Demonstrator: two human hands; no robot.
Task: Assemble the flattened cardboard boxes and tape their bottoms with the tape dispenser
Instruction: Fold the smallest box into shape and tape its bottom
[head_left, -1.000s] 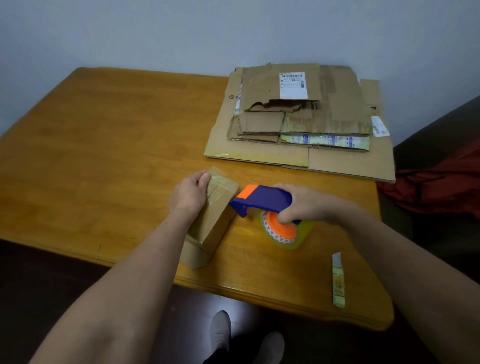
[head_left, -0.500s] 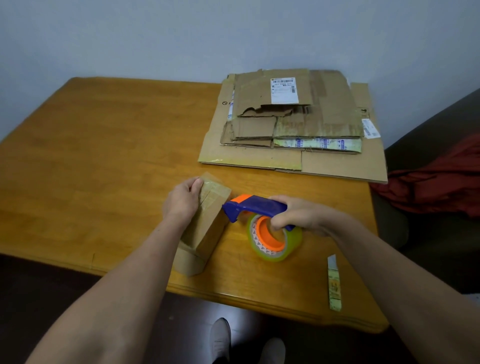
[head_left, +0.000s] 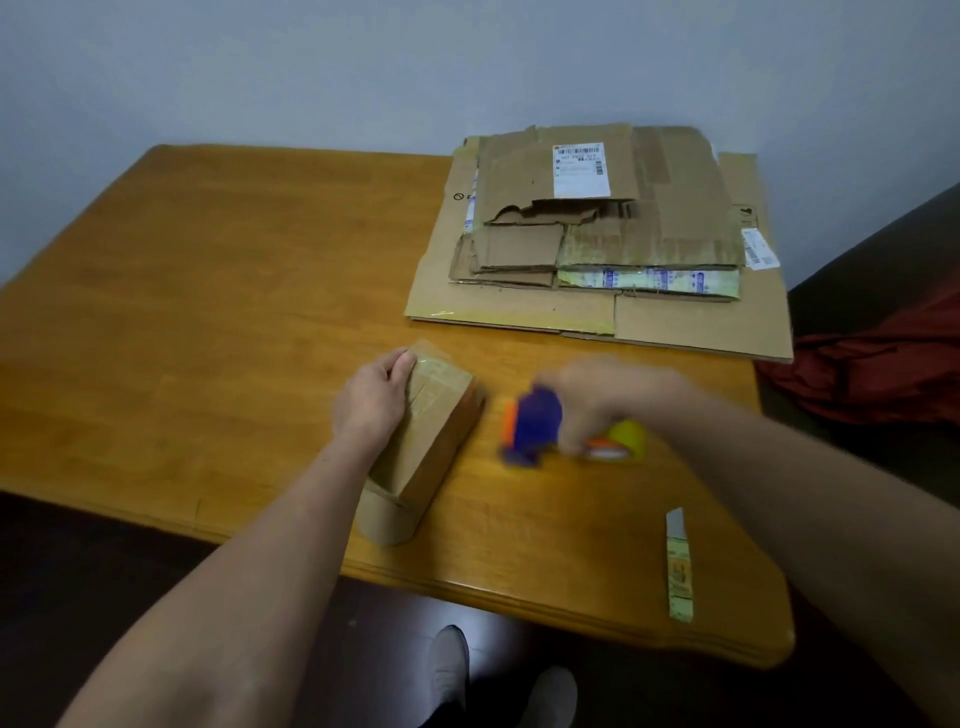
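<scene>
A small brown cardboard box (head_left: 431, 441) lies on its side near the table's front edge, taped bottom facing away from me and a loose flap hanging at the near end. My left hand (head_left: 371, 397) grips its far left corner. To its right, my right hand (head_left: 608, 400) holds the blue and orange tape dispenser (head_left: 540, 431) with its yellow-green tape roll; both are blurred by motion, and a gap separates the dispenser from the box. A stack of flattened cardboard boxes (head_left: 597, 249) lies at the back right of the table.
The wooden table (head_left: 208, 312) has bare surface on its left half. A utility knife (head_left: 679, 566) lies near the front right corner. A red cloth (head_left: 872, 374) rests on a dark seat to the right. My shoes (head_left: 498, 675) show below the table edge.
My right hand has pulled the tape dispenser away from the box to the right and turned it. My left hand stays on the box.
</scene>
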